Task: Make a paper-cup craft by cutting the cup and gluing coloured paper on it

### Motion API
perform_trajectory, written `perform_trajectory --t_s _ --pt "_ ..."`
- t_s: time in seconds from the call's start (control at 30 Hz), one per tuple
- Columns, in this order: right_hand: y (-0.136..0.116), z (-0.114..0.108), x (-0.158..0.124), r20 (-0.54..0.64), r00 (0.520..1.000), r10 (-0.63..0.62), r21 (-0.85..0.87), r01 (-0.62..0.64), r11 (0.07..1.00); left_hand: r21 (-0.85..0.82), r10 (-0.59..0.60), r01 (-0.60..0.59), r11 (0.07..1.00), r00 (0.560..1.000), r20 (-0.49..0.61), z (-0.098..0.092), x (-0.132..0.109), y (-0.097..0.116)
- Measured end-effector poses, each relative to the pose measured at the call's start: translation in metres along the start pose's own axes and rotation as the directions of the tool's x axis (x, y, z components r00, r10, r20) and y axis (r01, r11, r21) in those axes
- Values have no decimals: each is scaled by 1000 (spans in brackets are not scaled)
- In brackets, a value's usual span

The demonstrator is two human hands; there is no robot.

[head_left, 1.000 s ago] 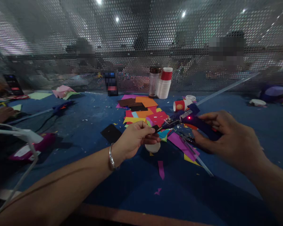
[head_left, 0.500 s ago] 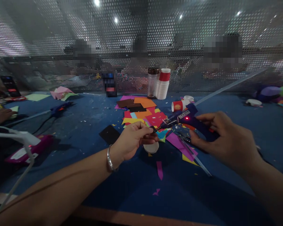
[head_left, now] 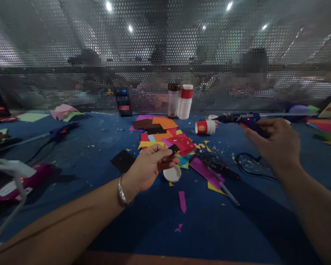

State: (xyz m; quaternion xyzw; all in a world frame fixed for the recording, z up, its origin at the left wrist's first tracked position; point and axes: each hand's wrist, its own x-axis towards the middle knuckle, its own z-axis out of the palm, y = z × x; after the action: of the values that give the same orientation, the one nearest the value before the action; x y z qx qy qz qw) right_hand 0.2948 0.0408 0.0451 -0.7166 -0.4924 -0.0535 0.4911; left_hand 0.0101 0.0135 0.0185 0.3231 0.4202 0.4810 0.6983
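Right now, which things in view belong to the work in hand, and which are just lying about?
In hand:
- glue gun, held in the right hand
- small black piece, held in the left hand

Apparently just lying about:
- dark-topped jar
- upright cup stack
- cups on their side
- purple strip

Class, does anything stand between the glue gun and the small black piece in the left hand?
Nothing visible does. The tipped paper cups lie on the table, seemingly beyond the gap between the glue gun and black piece.
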Motion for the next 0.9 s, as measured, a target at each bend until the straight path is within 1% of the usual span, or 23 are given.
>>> perform_trajectory --t_s 0.07,0.13,0.27,0.4,0.5,0.57,0.63,0.7,0.77,0.83,0.87,0.9 --pt "6 1 9 -15 992 125 -104 -126 986 -7 12 -12 1000 1000 4 0 0 0" --pt "12 3 16 -10 986 168 -149 -168 975 -11 24 -24 1000 1000 11 -1 0 0" --pt "22 12 22 55 980 191 -233 -173 957 -17 33 -33 999 999 19 -2 0 -2" --pt "30 27 22 125 976 180 -272 -141 952 -16 36 -36 999 999 30 -3 1 -3" --pt "35 37 20 195 971 137 -269 -82 960 -6 31 -31 1000 999 33 -4 1 -3" --pt "39 41 19 258 962 87 -249 -21 968 -6 32 -32 999 999 39 -4 1 -2" --pt "43 42 18 309 951 25 -226 48 973 -8 32 -31 999 998 48 -5 2 -2" --pt "44 41 17 331 943 -39 -215 115 970 -5 25 -24 1000 998 54 -6 2 -2" --pt "39 37 13 334 937 -105 -213 184 960 3 25 -25 1000 998 53 -6 2 -2" --pt "26 32 3 348 919 -184 -192 262 946 9 37 -37 999 998 44 -7 3 -2" --pt "18 29 -6 376 899 -223 -165 302 939 10 46 -46 999 998 38 -7 3 -2" --pt "9 26 -17 429 862 -269 -113 347 931 10 56 -56 998 998 31 -8 4 -3"
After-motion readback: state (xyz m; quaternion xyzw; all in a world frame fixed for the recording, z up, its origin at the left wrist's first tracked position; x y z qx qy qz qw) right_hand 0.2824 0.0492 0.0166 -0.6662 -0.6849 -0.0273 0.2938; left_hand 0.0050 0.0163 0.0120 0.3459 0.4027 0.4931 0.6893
